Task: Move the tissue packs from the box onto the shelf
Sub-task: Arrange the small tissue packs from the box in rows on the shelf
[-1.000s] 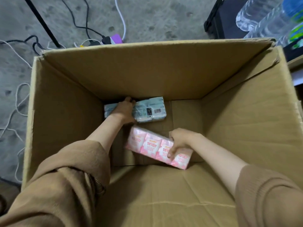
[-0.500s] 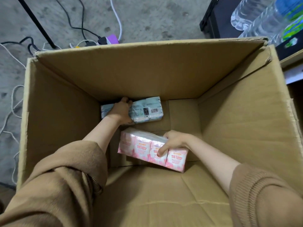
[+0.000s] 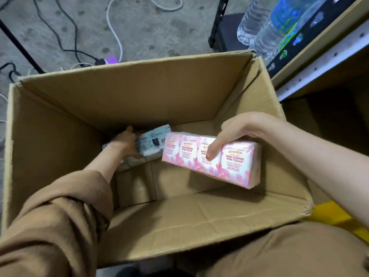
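Tissue packs are both in hand inside the box (image 3: 60,136). Pink pack (image 3: 211,160), four wrapped units side by side printed "rose scented mini tissue", is grasped by the right hand (image 3: 237,132) from above, thumb on its printed face, held up off the box floor. Blue pack (image 3: 151,143) lies at the far end of the floor against the far wall, with the left hand (image 3: 125,144) clasped over its left part. Nothing else shows on the cardboard floor. Shelf (image 3: 319,62) stands just right of the box, with water bottles (image 3: 265,27) on it. Cables (image 3: 60,37) trail over the concrete beyond.
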Demonstrator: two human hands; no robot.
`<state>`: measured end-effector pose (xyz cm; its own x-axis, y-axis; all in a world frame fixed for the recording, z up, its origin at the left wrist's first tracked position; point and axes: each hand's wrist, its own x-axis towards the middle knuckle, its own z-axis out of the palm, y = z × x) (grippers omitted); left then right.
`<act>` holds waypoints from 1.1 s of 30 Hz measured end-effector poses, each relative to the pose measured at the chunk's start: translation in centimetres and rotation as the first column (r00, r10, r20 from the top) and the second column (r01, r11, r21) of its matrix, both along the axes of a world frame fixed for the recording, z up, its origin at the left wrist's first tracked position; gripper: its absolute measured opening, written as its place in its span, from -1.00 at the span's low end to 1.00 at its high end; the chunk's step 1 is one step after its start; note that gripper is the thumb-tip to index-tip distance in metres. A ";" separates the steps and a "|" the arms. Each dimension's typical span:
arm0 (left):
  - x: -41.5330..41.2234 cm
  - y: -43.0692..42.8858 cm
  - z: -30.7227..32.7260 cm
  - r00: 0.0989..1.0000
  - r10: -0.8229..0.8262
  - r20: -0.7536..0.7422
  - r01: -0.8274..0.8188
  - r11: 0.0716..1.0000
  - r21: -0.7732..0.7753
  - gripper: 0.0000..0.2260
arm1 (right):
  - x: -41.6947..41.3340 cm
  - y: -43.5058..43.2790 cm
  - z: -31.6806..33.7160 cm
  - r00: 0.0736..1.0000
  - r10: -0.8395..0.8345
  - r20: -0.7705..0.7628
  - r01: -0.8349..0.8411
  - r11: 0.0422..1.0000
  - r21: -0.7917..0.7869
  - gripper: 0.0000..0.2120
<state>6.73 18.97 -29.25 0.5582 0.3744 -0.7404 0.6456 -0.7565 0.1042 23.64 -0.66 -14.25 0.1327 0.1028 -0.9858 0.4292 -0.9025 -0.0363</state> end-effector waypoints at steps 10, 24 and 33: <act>-3.1 0.6 2.8 0.907 0.276 -0.318 -0.414 0.723 -0.553 -0.24 | 0.0 -2.4 3.3 0.953 -0.285 0.105 0.255 0.939 0.231 -0.72; 0.3 0.5 11.2 0.916 -0.008 -0.401 -0.277 0.711 -0.646 -0.31 | -0.8 -4.2 8.5 0.861 -0.497 0.109 0.423 0.819 0.388 -0.69; 2.0 1.5 19.9 0.969 -0.026 -0.245 -0.136 0.774 -0.619 -0.40 | -1.8 -7.8 16.8 0.842 -0.500 0.203 0.355 0.796 0.491 -0.44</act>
<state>8.77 20.48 -9.38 0.3381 -0.1937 -0.9210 0.7498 -0.5360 0.3880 21.84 -8.50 2.54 0.5497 0.3520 -0.7576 0.0560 -0.9204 -0.3870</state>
